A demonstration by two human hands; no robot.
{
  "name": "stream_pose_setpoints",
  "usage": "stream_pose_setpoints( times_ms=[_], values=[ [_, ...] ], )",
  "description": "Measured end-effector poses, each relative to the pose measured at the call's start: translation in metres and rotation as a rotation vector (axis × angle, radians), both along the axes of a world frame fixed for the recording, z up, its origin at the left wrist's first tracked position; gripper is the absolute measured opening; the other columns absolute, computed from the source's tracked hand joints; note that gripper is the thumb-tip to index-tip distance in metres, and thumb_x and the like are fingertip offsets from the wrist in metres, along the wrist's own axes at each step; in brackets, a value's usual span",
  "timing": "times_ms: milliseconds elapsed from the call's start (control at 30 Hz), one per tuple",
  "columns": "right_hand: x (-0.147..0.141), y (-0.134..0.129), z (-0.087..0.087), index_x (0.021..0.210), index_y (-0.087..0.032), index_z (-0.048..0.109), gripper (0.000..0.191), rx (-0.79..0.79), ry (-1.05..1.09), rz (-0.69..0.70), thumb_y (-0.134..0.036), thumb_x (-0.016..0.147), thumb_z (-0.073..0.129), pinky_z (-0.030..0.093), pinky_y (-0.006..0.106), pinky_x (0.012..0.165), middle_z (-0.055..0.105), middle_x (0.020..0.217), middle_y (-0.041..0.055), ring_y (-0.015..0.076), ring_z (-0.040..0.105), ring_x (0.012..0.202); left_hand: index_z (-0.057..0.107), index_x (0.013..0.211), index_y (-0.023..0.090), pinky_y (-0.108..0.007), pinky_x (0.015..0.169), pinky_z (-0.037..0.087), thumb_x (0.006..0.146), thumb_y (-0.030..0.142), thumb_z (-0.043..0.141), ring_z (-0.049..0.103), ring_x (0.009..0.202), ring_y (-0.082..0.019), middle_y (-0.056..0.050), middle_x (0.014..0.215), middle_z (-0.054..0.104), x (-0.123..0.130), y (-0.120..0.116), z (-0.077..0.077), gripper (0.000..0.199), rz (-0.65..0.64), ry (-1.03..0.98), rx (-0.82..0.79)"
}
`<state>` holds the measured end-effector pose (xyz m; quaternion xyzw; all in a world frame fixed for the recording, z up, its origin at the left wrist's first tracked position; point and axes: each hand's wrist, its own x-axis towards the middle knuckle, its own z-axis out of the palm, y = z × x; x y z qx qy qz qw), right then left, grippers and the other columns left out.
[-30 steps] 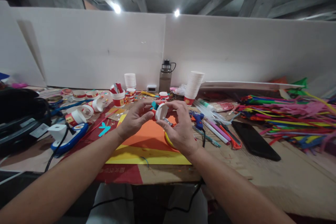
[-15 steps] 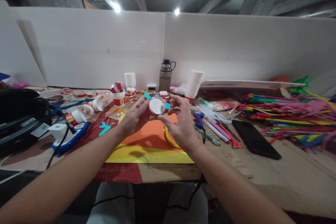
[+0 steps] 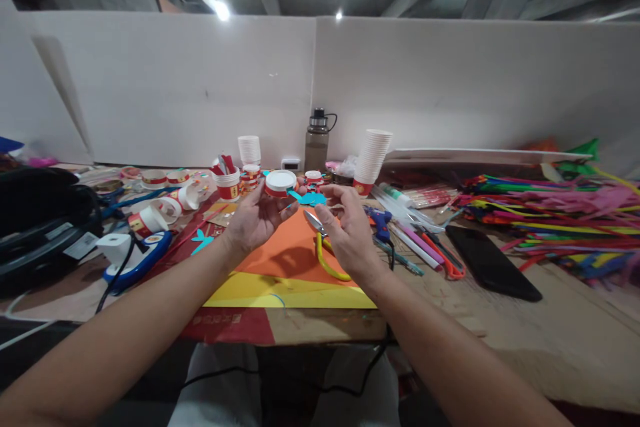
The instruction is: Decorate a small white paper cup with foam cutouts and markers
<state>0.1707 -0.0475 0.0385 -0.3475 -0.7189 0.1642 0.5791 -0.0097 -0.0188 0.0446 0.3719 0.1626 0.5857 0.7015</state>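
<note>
A short red-and-white paper cup piece [image 3: 281,181], its white round face upward, is at the fingers of my left hand [image 3: 256,219], which holds it from the left. A teal paper cutout [image 3: 311,199] extends rightward beside the cup piece, between my hands. My right hand [image 3: 347,217] has its thumb and fingers bent around the cutout's right end; the exact contact is partly hidden. Below, yellow-handled scissors [image 3: 323,250] lie on orange paper [image 3: 280,253], over a yellow sheet [image 3: 240,290], their handle partly behind my right hand.
Stacked paper cups [image 3: 373,160] and a bottle [image 3: 317,140] stand at the back. A blue glue gun [image 3: 380,223], pens and a phone [image 3: 490,263] lie right, before colourful pipe cleaners [image 3: 560,213]. Left are loose cups [image 3: 150,219] and a blue power strip [image 3: 143,263].
The cup piece has turned from facing me to facing upward and shifted left and up. The teal cutout now shows more fully, and the scissors' blades have come into view.
</note>
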Motion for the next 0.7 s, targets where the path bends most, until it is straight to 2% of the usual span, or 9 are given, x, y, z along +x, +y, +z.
stream_pose_setpoints(
  times_ms=[167, 333, 400, 500, 700],
  values=[
    [-0.001, -0.001, 0.000, 0.112, -0.024, 0.055, 0.027, -0.014, -0.011, -0.011, -0.041, 0.090, 0.057, 0.051, 0.036, 0.079, 0.056, 0.112, 0.0081, 0.0198, 0.057, 0.099, 0.061, 0.121, 0.014, -0.038, 0.090, 0.056, 0.097, 0.038, 0.041, 0.068, 0.105, -0.023, -0.013, 0.120, 0.068, 0.001, -0.002, -0.001, 0.040, -0.010, 0.048, 0.061],
    [-0.003, -0.001, 0.000, 0.112, -0.022, 0.055, 0.029, -0.130, 0.070, 0.050, -0.042, 0.091, 0.055, 0.051, 0.033, 0.072, 0.059, 0.112, 0.0076, 0.0175, 0.058, 0.091, 0.063, 0.118, 0.018, -0.040, 0.094, 0.054, 0.093, 0.039, 0.051, 0.064, 0.113, -0.024, -0.011, 0.123, 0.066, 0.003, -0.006, -0.005, 0.035, -0.022, 0.091, 0.171],
    [-0.003, 0.000, 0.000, 0.110, -0.022, 0.056, 0.029, -0.168, 0.099, 0.063, -0.043, 0.090, 0.055, 0.051, 0.032, 0.071, 0.060, 0.110, 0.0074, 0.0170, 0.058, 0.090, 0.062, 0.118, 0.020, -0.040, 0.097, 0.053, 0.090, 0.036, 0.057, 0.061, 0.116, -0.024, -0.010, 0.128, 0.063, 0.003, -0.007, -0.008, 0.034, -0.026, 0.115, 0.243],
    [-0.002, 0.003, -0.001, 0.107, -0.021, 0.057, 0.028, -0.190, 0.108, 0.055, -0.043, 0.090, 0.055, 0.051, 0.033, 0.074, 0.061, 0.107, 0.0072, 0.0168, 0.058, 0.089, 0.059, 0.125, 0.022, -0.040, 0.099, 0.050, 0.085, 0.033, 0.065, 0.057, 0.121, -0.025, -0.012, 0.135, 0.058, 0.003, -0.009, -0.012, 0.042, -0.020, 0.187, 0.367],
    [-0.002, 0.003, -0.001, 0.102, -0.020, 0.057, 0.024, -0.180, 0.108, -0.015, -0.039, 0.088, 0.058, 0.048, 0.033, 0.071, 0.062, 0.101, 0.0074, 0.0189, 0.058, 0.090, 0.059, 0.130, 0.025, -0.030, 0.097, 0.049, 0.082, 0.024, 0.069, 0.049, 0.131, -0.026, -0.010, 0.146, 0.048, 0.002, -0.014, -0.013, 0.049, 0.070, 0.422, 0.607]
  ],
)
